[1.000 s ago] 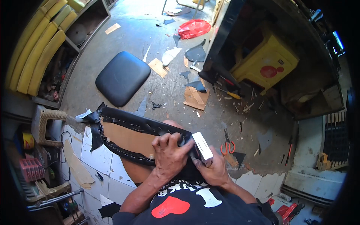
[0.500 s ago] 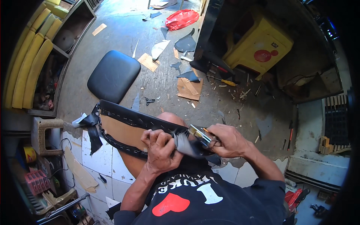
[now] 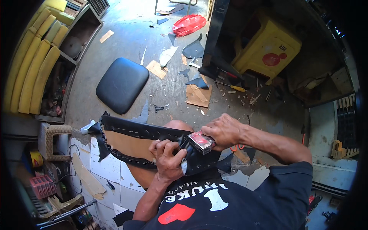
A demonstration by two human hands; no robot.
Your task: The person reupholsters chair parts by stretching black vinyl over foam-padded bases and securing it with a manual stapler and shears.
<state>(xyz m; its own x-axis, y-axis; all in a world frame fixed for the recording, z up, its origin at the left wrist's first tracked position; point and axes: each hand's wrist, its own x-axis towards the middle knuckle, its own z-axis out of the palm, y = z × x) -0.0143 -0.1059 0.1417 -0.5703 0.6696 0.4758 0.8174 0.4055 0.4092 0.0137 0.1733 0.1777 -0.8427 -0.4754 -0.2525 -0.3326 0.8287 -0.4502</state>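
Across my lap lies a long padded panel, a tan board (image 3: 128, 142) with black vinyl (image 3: 143, 128) folded over its edges. Rows of staples run along the vinyl. My left hand (image 3: 168, 159) is closed near the panel's right part, fingers curled on the vinyl edge; a bit of pale backing shows beside the thumb. In my right hand (image 3: 225, 132) is a silver and red staple gun (image 3: 202, 142), held over the vinyl just right of my left hand. Its tip and the spot beneath are partly hidden.
A black padded seat (image 3: 122, 85) rests on the floor ahead. Vinyl and cardboard scraps (image 3: 197, 96), a yellow-handled screwdriver (image 3: 237, 88) and a red bag (image 3: 189, 25) are scattered beyond. A yellow stool (image 3: 268, 48) stands right; yellow foam pads (image 3: 36, 73) fill shelves left.
My right hand has turned the staple gun and raised its elbow outward. The loose grey flap lifted by my left hand is now folded down. The whole view has shifted slightly.
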